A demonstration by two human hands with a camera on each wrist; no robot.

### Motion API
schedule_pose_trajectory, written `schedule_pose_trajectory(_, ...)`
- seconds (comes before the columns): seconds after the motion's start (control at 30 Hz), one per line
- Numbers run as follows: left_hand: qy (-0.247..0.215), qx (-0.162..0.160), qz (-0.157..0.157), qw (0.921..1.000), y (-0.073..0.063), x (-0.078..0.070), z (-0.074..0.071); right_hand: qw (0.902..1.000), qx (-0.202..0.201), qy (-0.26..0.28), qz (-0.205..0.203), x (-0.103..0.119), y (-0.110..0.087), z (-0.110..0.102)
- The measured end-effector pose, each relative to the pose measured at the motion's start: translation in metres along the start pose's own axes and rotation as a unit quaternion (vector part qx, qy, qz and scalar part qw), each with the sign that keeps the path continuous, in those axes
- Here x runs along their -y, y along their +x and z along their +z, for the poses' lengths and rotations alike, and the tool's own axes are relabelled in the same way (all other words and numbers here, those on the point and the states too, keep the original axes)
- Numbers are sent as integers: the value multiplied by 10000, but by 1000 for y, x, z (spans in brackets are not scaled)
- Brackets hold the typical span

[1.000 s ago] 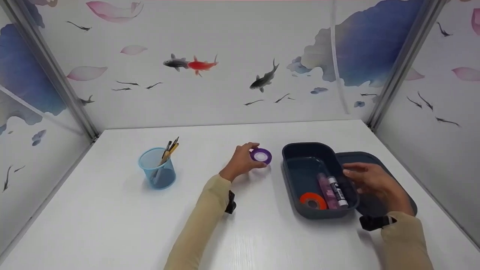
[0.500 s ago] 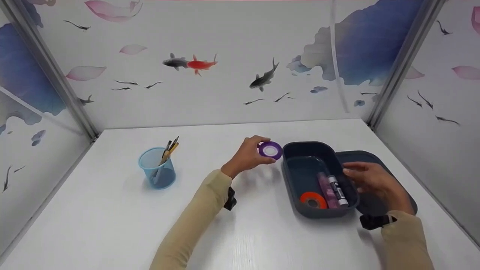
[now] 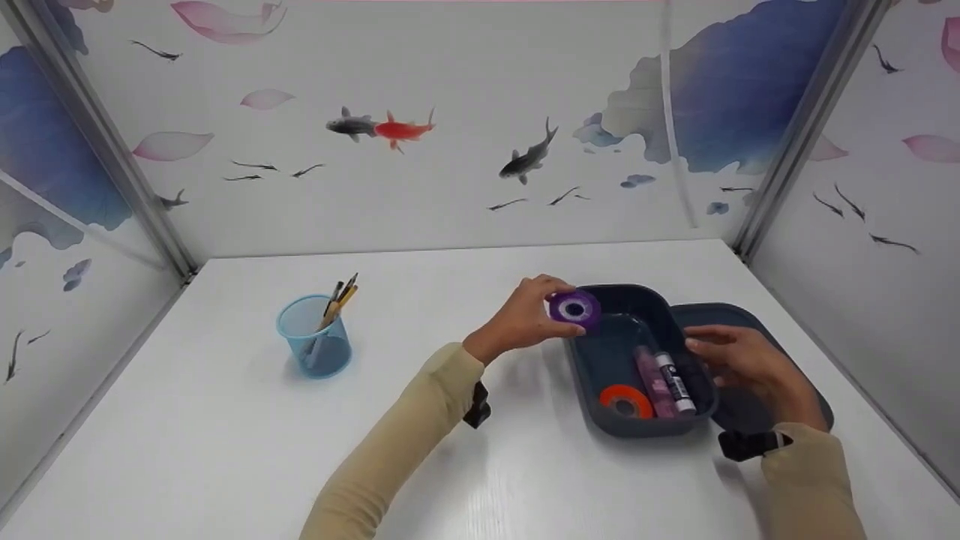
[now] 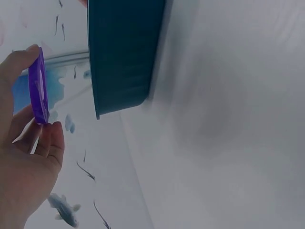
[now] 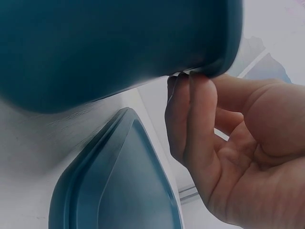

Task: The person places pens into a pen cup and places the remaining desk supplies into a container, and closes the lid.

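Note:
My left hand [image 3: 525,319] pinches a purple roll of tape [image 3: 590,309] by its edge, thumb on one side and fingers on the other. The roll overlaps the far left corner of a dark blue-grey plastic box [image 3: 645,428] in the head view. In the left wrist view the roll [image 4: 35,90] is seen edge-on, beside the box's outer wall [image 4: 121,57]. My right hand [image 3: 761,371] holds the box's right rim; its curled fingertips [image 5: 202,90] meet the outer wall. Inside the box lie an orange roll of tape [image 3: 645,405], a pink translucent tube [image 3: 654,382] and a glue stick [image 3: 679,386].
The box's flat lid [image 3: 724,315] lies to its right, partly beneath my right hand. A light-blue mesh cup [image 3: 326,352] with several pencils [image 3: 341,296] stands on the left of the white table [image 3: 225,427]. Printed panels [image 3: 465,60] wall the table in.
My left hand has lifted the purple roll of tape and carried it right, from beside the box to over its left rim. The right hand and box have stayed put.

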State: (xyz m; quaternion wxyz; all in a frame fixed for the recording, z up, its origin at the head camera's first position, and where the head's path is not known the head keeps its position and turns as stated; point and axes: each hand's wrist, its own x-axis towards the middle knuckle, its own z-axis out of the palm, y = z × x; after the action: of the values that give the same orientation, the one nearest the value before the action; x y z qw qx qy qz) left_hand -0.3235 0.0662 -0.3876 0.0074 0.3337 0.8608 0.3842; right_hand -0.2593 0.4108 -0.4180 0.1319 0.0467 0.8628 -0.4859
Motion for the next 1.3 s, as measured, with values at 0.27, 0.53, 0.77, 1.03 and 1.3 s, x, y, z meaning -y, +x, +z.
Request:
schedule_pose_trajectory(0.27,-95,111,-11,9999,2,-10,15,10000,-26,37,48,1,-1,0)
schedule_pose_trajectory(0.53,-27,238,-8,9997,3,-15,35,10000,15,74,-55,-1,0,-1)
schedule_pose_trajectory(0.77,264,293,-71,9992,7,-19,49,9998,48,207,-56,0,2,-2)
schedule_pose_trajectory(1.03,1400,228,-113,9898,11,-20,62,9999,-13,125,9,0,0,-1)
schedule_pose_trajectory(1.3,1424,-52,-316,9893,8,-13,60,9998,19,178,31,0,1,-1)
